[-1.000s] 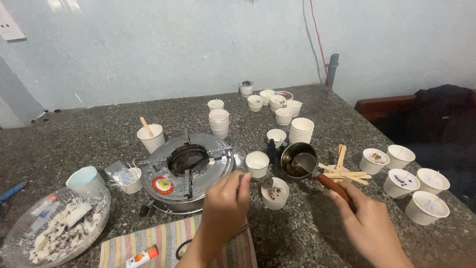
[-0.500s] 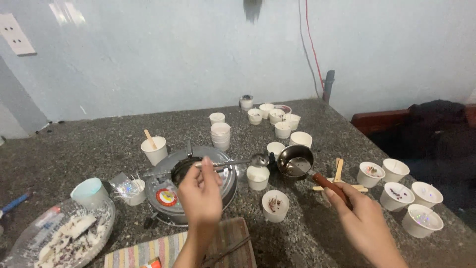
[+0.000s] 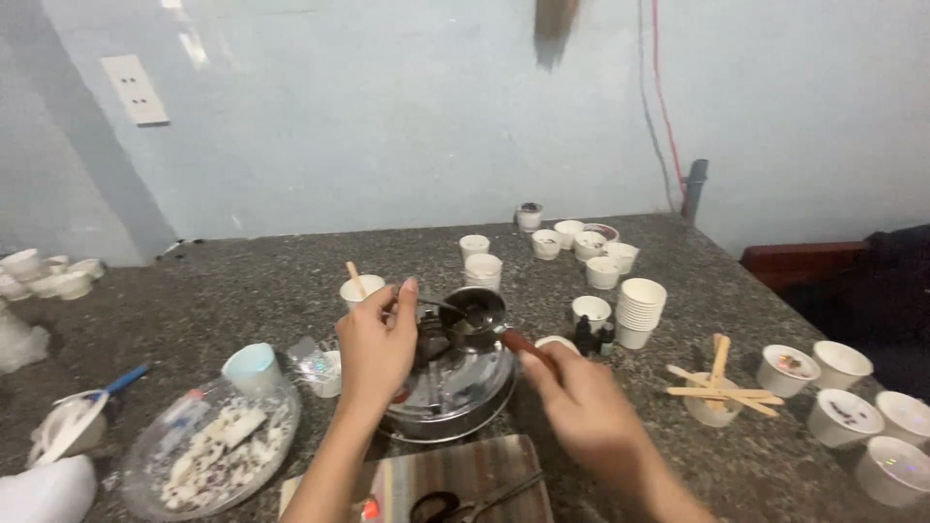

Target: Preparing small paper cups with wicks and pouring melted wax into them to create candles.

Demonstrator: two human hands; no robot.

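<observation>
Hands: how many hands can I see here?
2. The left hand holds a spoon above the metal stove; the right hand grips the small pot by its handle. None else shows.

Small dark metal pot [image 3: 474, 312] over round steel burner [image 3: 450, 392]
</observation>
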